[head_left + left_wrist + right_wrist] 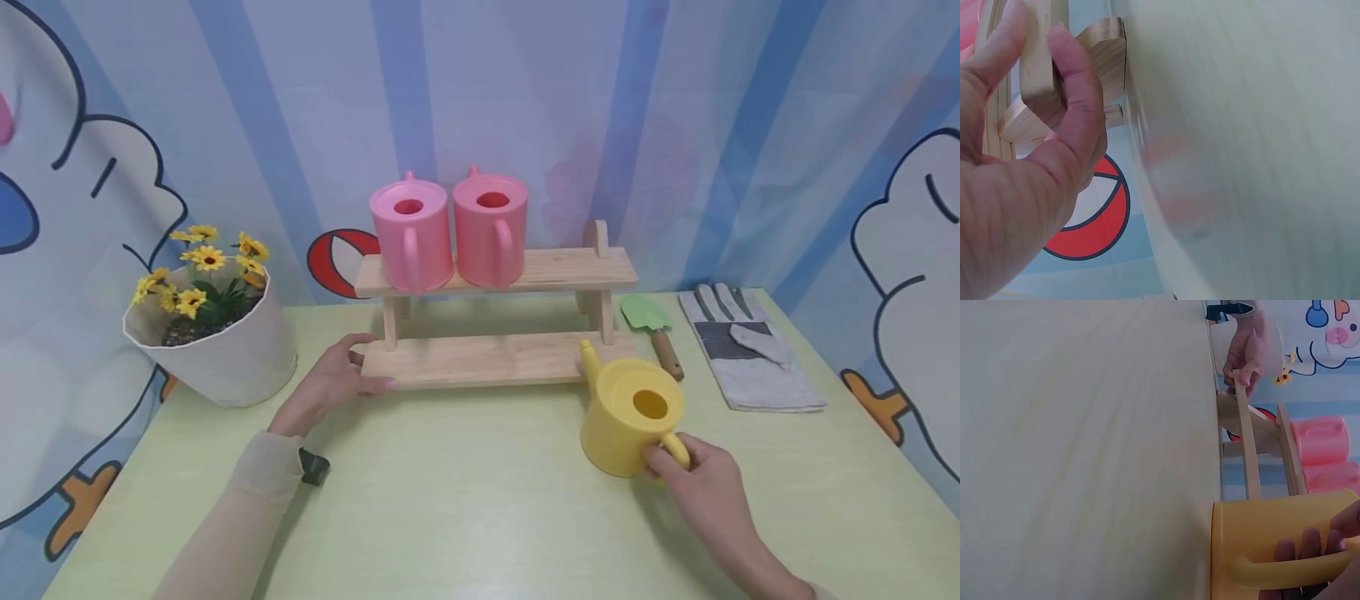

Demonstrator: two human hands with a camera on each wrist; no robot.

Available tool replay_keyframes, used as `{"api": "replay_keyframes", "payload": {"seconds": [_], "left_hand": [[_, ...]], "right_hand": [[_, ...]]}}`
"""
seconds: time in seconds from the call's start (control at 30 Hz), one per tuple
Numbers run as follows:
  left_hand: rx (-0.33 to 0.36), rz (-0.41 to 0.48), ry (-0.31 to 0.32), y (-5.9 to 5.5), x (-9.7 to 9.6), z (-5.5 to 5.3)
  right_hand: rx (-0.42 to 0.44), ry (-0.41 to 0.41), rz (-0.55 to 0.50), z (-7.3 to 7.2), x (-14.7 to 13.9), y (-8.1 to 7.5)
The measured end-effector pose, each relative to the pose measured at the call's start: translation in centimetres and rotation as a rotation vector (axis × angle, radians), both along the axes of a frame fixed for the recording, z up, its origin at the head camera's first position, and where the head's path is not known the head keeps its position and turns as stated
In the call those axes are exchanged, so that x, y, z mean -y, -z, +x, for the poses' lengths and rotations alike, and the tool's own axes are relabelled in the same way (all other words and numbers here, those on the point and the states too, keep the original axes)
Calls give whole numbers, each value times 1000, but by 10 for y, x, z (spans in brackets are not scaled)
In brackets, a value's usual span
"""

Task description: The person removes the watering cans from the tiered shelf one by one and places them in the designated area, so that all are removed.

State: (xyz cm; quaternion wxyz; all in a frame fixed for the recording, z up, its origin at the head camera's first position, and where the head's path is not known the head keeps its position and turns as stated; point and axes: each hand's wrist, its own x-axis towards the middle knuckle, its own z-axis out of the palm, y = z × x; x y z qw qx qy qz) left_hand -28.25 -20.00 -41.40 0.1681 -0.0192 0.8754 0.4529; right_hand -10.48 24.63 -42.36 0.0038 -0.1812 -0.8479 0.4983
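Observation:
My right hand (pixel 705 487) holds a yellow watering can (pixel 611 429) by its handle, the fingers curled through the loop. Its spout (pixel 590 363) points back and overlaps the right end of the lower board in the head view. A two-tier wooden stand (pixel 480 358) stands at the back of the table. With thumb and fingers, my left hand (pixel 330 383) grips the left end of its lower board (pixel 1038 69). Two pink watering cans (pixel 420 250) (pixel 480 242) sit side by side on the upper board's left half, handles toward me.
To the left, a white pot (pixel 247 350) holds yellow flowers. Right of the stand lie a small trowel (pixel 649 315) with a green blade and a grey-and-white glove (pixel 750 375). A printed curtain (pixel 510 92) hangs behind the pale table (pixel 450 500).

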Motion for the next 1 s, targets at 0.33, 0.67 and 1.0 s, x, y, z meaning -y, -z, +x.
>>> {"api": "replay_keyframes", "payload": {"seconds": [0.33, 0.67, 1.0], "left_hand": [[-5, -3, 5, -2, 0, 0], [-10, 13, 12, 0, 1, -1], [-17, 22, 14, 1, 1, 0]], "right_hand": [[-80, 72, 117, 7, -3, -2], [-409, 161, 110, 5, 5, -17], [-633, 26, 30, -7, 9, -57]]}}
